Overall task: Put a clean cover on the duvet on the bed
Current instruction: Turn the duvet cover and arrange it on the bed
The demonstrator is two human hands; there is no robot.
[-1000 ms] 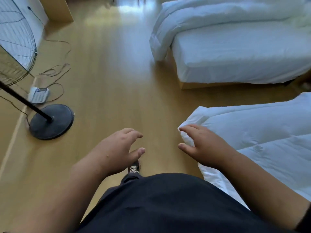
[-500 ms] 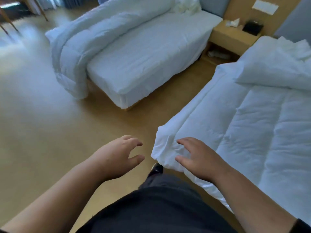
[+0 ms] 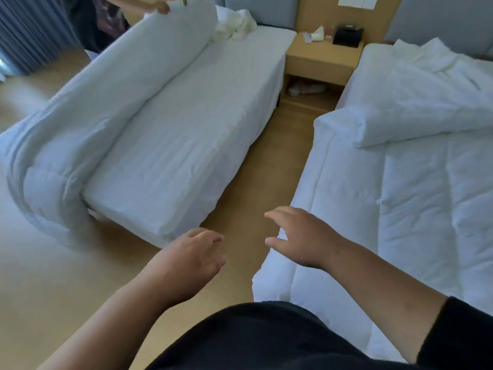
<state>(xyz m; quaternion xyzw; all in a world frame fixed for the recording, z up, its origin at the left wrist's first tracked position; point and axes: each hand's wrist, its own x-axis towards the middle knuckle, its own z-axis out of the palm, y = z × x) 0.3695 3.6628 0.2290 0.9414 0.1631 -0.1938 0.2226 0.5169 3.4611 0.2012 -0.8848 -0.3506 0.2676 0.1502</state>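
Note:
A white quilted duvet (image 3: 416,198) lies spread over the bed on my right, its near corner hanging at the bed's foot. A folded white piece of bedding (image 3: 426,113) lies across its upper part, with crumpled white fabric (image 3: 432,60) near the headboard. My right hand (image 3: 304,236) hovers open at the duvet's left edge, fingers spread, holding nothing. My left hand (image 3: 186,263) is open over the floor gap between the beds, empty.
A second bed (image 3: 202,124) stands left, with a rolled duvet (image 3: 101,102) along its far side that another person's hand (image 3: 157,6) lifts at the top. A wooden nightstand (image 3: 320,60) sits between the headboards. Wooden floor (image 3: 266,161) runs between the beds.
My view has swung right and up from the floor and fan to both beds. My hands stay open; the right one has lifted off the duvet's corner.

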